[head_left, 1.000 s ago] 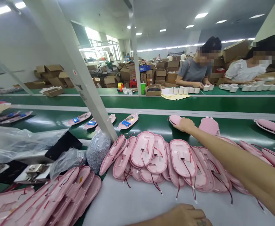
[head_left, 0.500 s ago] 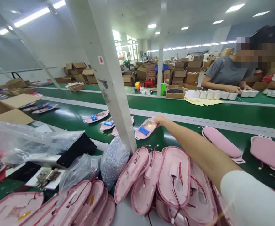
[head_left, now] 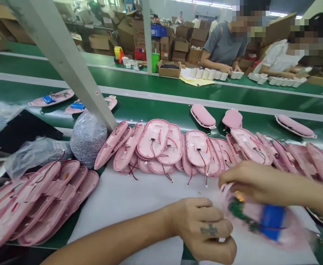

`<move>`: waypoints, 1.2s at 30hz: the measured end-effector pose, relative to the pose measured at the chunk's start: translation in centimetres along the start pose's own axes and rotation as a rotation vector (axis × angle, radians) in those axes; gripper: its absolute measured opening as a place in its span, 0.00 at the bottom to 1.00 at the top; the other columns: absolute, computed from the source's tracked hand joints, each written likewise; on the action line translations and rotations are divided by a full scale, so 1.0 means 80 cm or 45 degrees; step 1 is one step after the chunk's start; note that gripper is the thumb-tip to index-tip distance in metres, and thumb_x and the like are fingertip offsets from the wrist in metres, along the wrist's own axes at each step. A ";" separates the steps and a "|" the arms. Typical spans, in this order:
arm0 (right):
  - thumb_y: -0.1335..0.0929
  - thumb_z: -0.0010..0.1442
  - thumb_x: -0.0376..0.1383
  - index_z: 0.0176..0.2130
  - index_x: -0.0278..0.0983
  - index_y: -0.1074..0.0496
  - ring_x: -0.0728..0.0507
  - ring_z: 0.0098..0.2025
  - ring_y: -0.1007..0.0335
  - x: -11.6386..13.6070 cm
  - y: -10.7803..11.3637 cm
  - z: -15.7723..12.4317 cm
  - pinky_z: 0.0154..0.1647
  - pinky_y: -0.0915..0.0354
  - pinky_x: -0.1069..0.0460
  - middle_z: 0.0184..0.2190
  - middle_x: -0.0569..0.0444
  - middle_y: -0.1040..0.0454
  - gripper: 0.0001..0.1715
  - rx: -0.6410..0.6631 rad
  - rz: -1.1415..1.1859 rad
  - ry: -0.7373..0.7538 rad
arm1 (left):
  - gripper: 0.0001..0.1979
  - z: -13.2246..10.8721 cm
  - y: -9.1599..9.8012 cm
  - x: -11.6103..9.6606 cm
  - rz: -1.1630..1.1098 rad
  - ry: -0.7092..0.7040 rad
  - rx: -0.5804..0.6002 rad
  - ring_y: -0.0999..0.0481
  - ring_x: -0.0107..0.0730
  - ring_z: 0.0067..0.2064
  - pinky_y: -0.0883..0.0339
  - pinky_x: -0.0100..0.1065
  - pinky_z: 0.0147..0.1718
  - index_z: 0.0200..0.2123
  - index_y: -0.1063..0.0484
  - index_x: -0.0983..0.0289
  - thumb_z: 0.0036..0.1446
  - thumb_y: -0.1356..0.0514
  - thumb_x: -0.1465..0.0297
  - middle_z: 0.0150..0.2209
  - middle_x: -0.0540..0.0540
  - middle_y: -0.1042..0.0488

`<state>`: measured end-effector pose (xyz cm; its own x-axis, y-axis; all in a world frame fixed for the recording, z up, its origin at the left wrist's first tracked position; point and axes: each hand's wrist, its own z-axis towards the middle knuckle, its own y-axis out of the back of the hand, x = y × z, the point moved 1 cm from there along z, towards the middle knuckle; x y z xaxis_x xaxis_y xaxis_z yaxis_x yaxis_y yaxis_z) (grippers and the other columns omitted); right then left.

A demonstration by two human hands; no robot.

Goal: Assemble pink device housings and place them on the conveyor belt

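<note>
Left to right. At 8 o'clock: a fanned stack of pink shells [head_left: 44,198], thin leads lying in them. At 9 o'clock: a clear bag [head_left: 88,138] of greyish contents. From the middle round to 3 o'clock: a row of wired shells [head_left: 153,141], overlapping, leads trailing onto the white sheet [head_left: 122,195].

At 5 o'clock, left hand [head_left: 205,228] above the sheet, fingers curled into a loose fist. A pale speck shows among them; cannot tell if anything is held.

At 4 o'clock, right hand [head_left: 248,182] arches over the fitted shell [head_left: 294,230], fingers gripping its left end. Thumb placement not clear. The shell is over the sheet; touching or apart, cannot tell.

Handling (judged): light, stiff, probably smooth plastic and a little slippery. Fitted parts seem the fragile portion. Best hold: outer rim or bare end, clear of board and wiring.

Appearance: pale pink, elongated, rounded, inner side showing. Green circuit board [head_left: 240,211] toward the left, orange glow [head_left: 240,196] above it, blue block [head_left: 272,222] to the right. Outline blurred; fine detail unreadable.
</note>
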<state>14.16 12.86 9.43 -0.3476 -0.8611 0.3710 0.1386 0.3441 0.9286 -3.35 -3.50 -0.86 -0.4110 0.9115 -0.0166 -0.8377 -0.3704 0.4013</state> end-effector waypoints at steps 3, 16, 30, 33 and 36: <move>0.32 0.54 0.47 0.43 0.44 0.21 0.43 0.41 0.28 0.033 -0.030 -0.017 0.44 0.36 0.49 0.34 0.55 0.20 0.19 0.001 0.020 0.056 | 0.05 0.012 0.005 -0.028 0.068 -0.017 0.371 0.31 0.32 0.33 0.32 0.35 0.31 0.33 0.27 0.64 0.57 0.42 0.70 0.36 0.57 0.28; 0.34 0.40 0.21 0.59 0.36 0.33 0.35 0.57 0.33 -0.043 -0.024 0.189 0.50 0.34 0.47 0.58 0.46 0.31 0.45 0.226 -0.231 0.181 | 0.18 0.000 0.029 -0.071 0.064 1.140 0.888 0.36 0.41 0.56 0.38 0.42 0.56 0.53 0.40 0.64 0.60 0.47 0.77 0.53 0.58 0.33; 0.33 0.53 0.32 0.38 0.38 0.26 0.43 0.39 0.30 -0.075 0.056 0.172 0.38 0.37 0.51 0.37 0.53 0.24 0.11 0.380 -0.003 0.156 | 0.02 0.023 -0.038 -0.026 0.139 0.862 1.237 0.29 0.36 0.37 0.42 0.39 0.34 0.34 0.34 0.64 0.61 0.43 0.75 0.35 0.52 0.27; 0.32 0.56 0.38 0.38 0.39 0.27 0.43 0.37 0.30 -0.088 0.072 0.137 0.37 0.37 0.50 0.36 0.53 0.24 0.08 0.291 -0.010 0.079 | 0.02 0.017 -0.036 -0.028 0.113 0.994 1.099 0.27 0.35 0.37 0.41 0.37 0.37 0.38 0.35 0.64 0.63 0.45 0.75 0.37 0.52 0.26; 0.33 0.58 0.40 0.40 0.39 0.27 0.43 0.37 0.30 -0.094 0.066 0.118 0.37 0.38 0.50 0.37 0.53 0.24 0.11 0.200 -0.004 0.006 | 0.03 0.013 -0.032 -0.030 0.094 1.099 0.938 0.26 0.33 0.36 0.39 0.36 0.39 0.41 0.34 0.64 0.65 0.47 0.75 0.39 0.51 0.25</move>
<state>8.78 24.70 11.55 -0.3431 -0.8639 0.3686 -0.0094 0.3956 0.9184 0.18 -4.57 -0.92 -0.7997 0.3585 -0.4816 -0.5033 0.0372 0.8633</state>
